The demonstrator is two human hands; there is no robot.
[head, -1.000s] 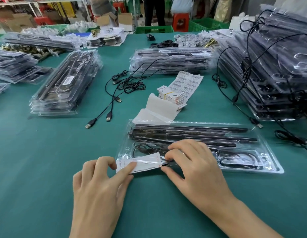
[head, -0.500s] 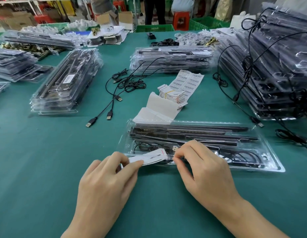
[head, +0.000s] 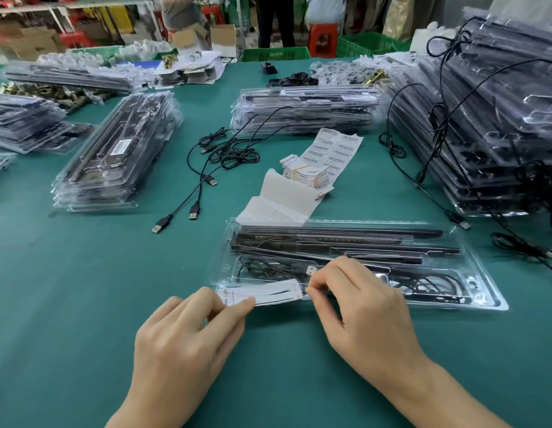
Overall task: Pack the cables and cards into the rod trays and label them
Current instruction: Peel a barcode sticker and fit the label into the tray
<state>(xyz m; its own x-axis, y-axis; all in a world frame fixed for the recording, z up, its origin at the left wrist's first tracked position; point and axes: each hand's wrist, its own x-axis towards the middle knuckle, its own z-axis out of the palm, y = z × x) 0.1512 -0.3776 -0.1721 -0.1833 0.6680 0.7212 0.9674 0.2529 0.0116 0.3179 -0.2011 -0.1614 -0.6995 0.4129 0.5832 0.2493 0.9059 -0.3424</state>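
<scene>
Both hands on the card (head: 262, 293): left hand (head: 182, 344) pinches its left end, right hand (head: 361, 307), fingers curled, pinches its right end, card lying across the near-left corner of the clear rod tray (head: 494, 301), coiled cable (head: 268, 268) in the compartment just beyond, green table (head: 83, 304) underneath.

Worktop (head: 67, 304) has a teal-green cover under even light. Past its far edge: green plastic crates (head: 276, 54), red stools (head: 322, 38), open cardboard boxes (head: 223, 38), white rack (head: 61, 13) back left. People (head: 274, 17) stand there, cropped at the torso.
</scene>
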